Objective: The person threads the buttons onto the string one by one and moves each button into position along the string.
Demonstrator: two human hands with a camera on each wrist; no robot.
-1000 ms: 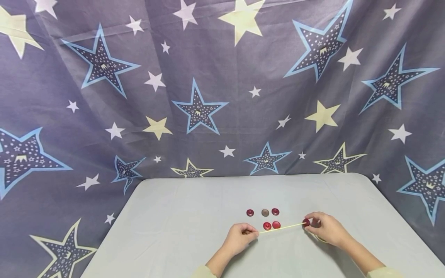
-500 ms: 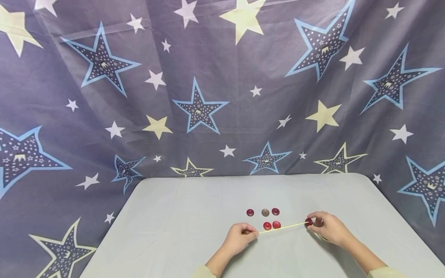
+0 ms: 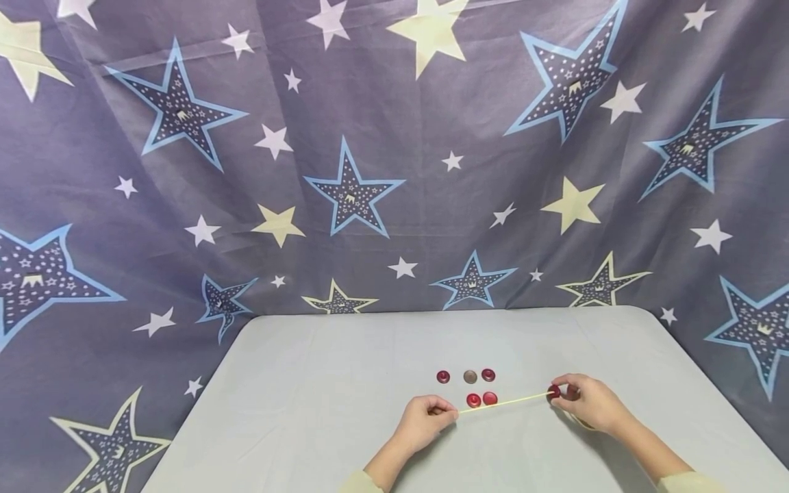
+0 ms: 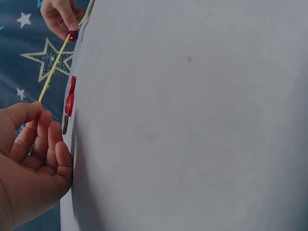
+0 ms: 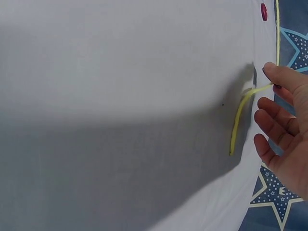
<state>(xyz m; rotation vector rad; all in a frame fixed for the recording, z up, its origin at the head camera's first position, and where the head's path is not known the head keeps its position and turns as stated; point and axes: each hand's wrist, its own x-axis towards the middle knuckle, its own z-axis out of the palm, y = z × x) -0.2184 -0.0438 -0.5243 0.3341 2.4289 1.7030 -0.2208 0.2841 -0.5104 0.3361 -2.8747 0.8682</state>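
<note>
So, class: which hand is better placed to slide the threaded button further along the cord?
Probably the right hand: it pinches the red button on the yellow cord. The left hand only holds the cord's other end taut.

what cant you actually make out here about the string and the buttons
- Whether the yellow string passes through the dark red button: head view, too small, right hand fingers cover it.
- Holes in the five loose buttons: head view too small; left wrist view shows them edge-on.
- String end in the left hand: hidden by curled fingers.
- String's trailing end: right wrist view only.
</note>
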